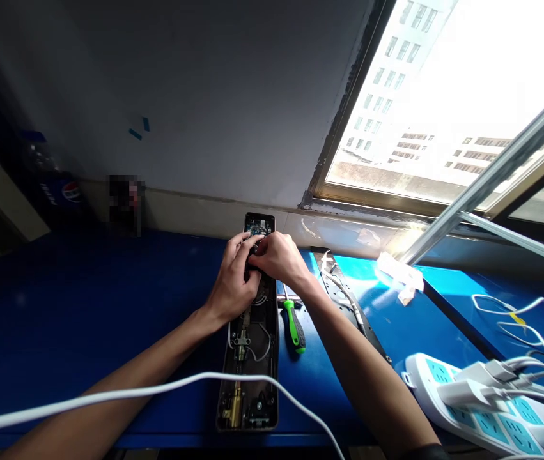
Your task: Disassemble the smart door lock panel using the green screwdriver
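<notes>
A long, narrow black housing point(272, 332), which looks like an opened electronic door lock, lies lengthwise in front of me. Its far end holds a circuit board point(258, 228); thin wires and brass parts point(236, 409) show further down. My left hand point(236, 281) is curled over the upper part of this housing, fingers at the board and thumb lower down. Beside it, my right hand point(279, 259) is closed in a pinch over the board; what sits between its fingertips is hidden. A green and black screwdriver point(294, 327) rests just right of the housing.
On the blue table point(108, 319), a dark metal plate point(348, 300) with white cables lies right of the screwdriver. A white power strip point(487, 409) with plugs fills the lower right. One white cable point(156, 388) crosses the foreground. A Pepsi bottle point(61, 191) stands far left.
</notes>
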A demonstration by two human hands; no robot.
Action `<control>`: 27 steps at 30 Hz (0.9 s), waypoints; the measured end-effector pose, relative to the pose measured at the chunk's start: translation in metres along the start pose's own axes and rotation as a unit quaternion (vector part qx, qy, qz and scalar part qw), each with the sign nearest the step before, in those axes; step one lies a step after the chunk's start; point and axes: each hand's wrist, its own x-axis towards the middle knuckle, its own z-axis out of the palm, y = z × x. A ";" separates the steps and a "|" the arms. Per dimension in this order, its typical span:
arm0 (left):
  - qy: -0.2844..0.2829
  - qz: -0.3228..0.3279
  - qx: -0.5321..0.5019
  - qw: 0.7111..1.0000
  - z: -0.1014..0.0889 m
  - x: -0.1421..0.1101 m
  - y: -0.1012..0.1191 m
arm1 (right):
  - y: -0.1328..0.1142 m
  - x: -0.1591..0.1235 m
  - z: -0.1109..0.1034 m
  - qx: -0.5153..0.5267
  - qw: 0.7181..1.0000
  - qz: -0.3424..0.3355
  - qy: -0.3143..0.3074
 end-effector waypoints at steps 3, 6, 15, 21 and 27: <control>0.002 0.001 -0.005 1.000 0.000 0.000 0.000 | -0.003 -0.002 0.000 -0.001 1.000 0.006 0.004; 0.008 0.002 -0.014 1.000 -0.002 0.001 0.000 | -0.004 -0.003 0.000 0.010 1.000 0.009 0.005; 0.035 -0.023 -0.068 0.997 -0.007 0.007 -0.004 | 0.006 0.002 -0.012 0.027 0.999 0.031 0.009; 0.032 -0.027 -0.069 0.997 -0.007 0.008 -0.007 | 0.011 0.002 -0.013 0.008 0.999 0.037 -0.012; 0.030 -0.028 -0.067 0.997 -0.008 0.009 -0.011 | 0.006 0.001 -0.012 0.027 0.999 0.042 -0.022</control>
